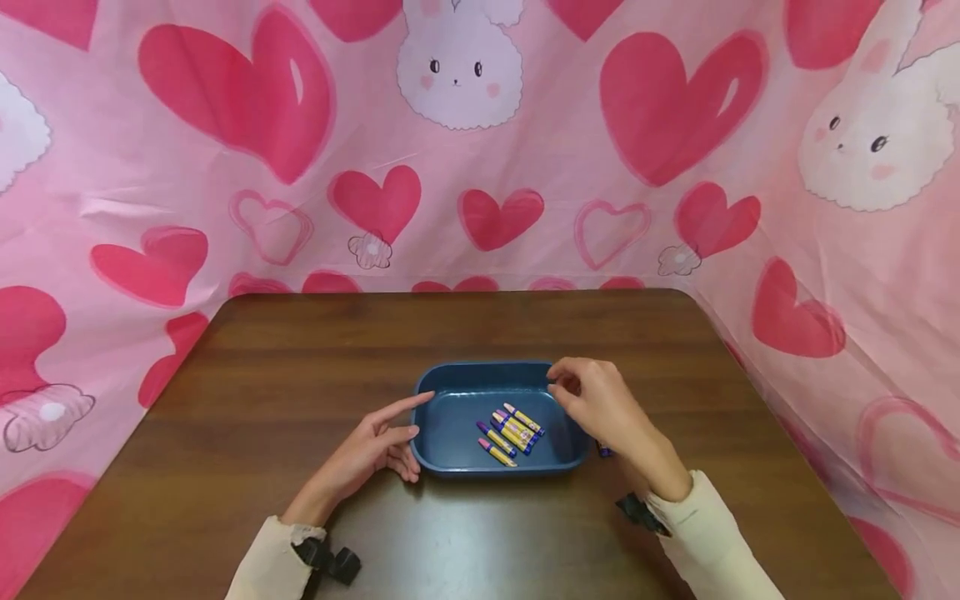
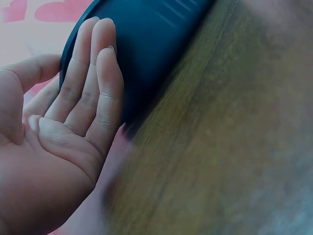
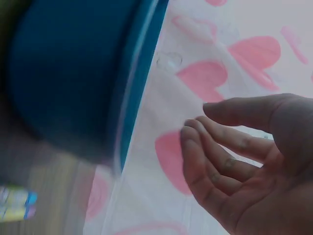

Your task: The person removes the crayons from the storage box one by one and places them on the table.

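Note:
A dark blue tray [image 1: 448, 429] stands on the table, with several yellow-wrapped crayons [image 1: 515, 431] lying in its right half. At the tray's left end my left hand [image 1: 366, 448] rests against the wall; the index finger reaches over the rim and the thumb touches the outside. The left wrist view shows its other fingers [image 2: 108, 78] straight along the tray's outer side. Over the tray's right end hovers my right hand [image 1: 603, 404]. Its fingers are loosely bent with nothing between them, and the right wrist view shows the thumb [image 3: 239, 111] apart from the fingertips.
More crayons [image 3: 15, 203] lie on the table outside the tray's right end, mostly hidden under the right hand in the head view. The brown table [image 1: 337, 333] meets a pink heart-and-rabbit cloth [image 1: 450, 167] behind and at the sides.

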Demonstrator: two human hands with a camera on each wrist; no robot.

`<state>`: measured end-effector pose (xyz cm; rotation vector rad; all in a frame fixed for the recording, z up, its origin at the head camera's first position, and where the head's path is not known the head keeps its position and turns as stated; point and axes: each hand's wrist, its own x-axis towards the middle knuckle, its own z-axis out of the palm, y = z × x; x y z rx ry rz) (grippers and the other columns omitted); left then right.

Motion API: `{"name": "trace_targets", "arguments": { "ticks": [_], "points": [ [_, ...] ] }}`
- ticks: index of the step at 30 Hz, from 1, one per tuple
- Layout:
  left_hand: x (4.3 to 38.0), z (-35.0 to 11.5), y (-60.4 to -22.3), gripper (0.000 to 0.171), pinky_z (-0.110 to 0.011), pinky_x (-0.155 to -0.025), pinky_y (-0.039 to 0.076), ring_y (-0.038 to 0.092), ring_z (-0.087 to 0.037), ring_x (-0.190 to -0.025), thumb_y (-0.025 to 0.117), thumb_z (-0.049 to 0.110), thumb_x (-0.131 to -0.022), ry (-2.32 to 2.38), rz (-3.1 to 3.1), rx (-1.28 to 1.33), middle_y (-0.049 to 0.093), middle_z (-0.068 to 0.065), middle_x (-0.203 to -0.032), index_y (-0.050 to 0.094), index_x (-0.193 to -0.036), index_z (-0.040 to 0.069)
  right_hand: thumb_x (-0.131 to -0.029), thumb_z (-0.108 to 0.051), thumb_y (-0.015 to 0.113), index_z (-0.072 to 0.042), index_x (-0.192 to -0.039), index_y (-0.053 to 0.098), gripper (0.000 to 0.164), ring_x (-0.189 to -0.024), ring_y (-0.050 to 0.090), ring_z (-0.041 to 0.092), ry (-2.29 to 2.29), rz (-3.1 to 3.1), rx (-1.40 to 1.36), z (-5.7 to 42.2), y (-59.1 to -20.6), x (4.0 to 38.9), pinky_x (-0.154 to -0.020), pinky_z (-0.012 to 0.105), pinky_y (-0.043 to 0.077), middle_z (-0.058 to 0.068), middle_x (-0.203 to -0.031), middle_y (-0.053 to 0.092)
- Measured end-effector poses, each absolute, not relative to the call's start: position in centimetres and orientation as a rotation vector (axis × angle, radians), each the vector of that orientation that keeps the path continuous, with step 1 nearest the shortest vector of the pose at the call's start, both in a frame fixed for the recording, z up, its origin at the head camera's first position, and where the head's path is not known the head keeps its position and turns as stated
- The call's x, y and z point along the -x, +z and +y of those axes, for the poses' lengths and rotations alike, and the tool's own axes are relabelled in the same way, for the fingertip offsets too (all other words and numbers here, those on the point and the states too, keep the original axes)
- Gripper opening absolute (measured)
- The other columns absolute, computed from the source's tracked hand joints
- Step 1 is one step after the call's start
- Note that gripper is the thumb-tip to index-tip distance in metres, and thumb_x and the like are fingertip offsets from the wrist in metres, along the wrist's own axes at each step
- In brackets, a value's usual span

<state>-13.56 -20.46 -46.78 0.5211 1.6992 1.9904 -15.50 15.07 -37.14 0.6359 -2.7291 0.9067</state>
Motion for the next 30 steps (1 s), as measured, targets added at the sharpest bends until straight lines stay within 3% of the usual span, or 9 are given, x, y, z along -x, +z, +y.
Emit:
{"name": "trace_targets", "arguments": {
  "ticks": [12,18,22,30],
  "points": [
    [13.6,-19.3,-47.0,0.056,-0.045,-0.066,0.061,0.072,-0.026,-0.067,0.048,0.014,-0.105,1.967,1.676,-0.507,0.072,-0.018,-0.078,0.027,-0.157,0.009,-0.085,-0.006,0.076,-0.002,-0.099,0.073,0.015,-0.069,0.058,0.01,0.83,-3.015,-0.632,13.0,-41.9,16.7,-0.067,0.033,0.056,0.0,-0.08,0.067],
    [13.6,-19.4,-46.6,0.055,-0.046,-0.069,0.061,0.073,-0.028,-0.068,0.047,0.016,-0.106,1.938,1.719,-0.508,0.072,-0.019,-0.079,0.027,-0.157,0.01,-0.087,-0.01,0.075,-0.007,-0.09,0.073,0.005,-0.061,0.054,0.007,0.733,-3.032,-0.676,12.5,-43.0,17.0,-0.057,0.028,0.049,-0.008,-0.068,0.06],
    [13.4,-19.8,-46.4,0.055,-0.048,-0.07,0.061,0.073,-0.029,-0.068,0.046,0.015,-0.106,1.945,1.756,-0.506,0.072,-0.019,-0.079,0.027,-0.157,0.009,-0.087,-0.008,0.072,-0.007,-0.087,0.072,0.001,-0.062,0.053,0.006,0.744,-2.993,-0.708,11.9,-43.2,17.4,-0.057,0.026,0.049,-0.008,-0.07,0.06],
    [13.3,-20.1,-46.5,0.054,-0.047,-0.07,0.061,0.073,-0.03,-0.07,0.045,0.015,-0.107,1.929,1.769,-0.489,0.073,-0.018,-0.081,0.026,-0.158,0.01,-0.087,-0.007,0.071,-0.012,-0.077,0.067,0.012,-0.059,0.051,0.009,0.727,-2.986,-0.708,11.7,-43.5,17.6,-0.05,0.025,0.042,-0.006,-0.069,0.054]
  ]
}}
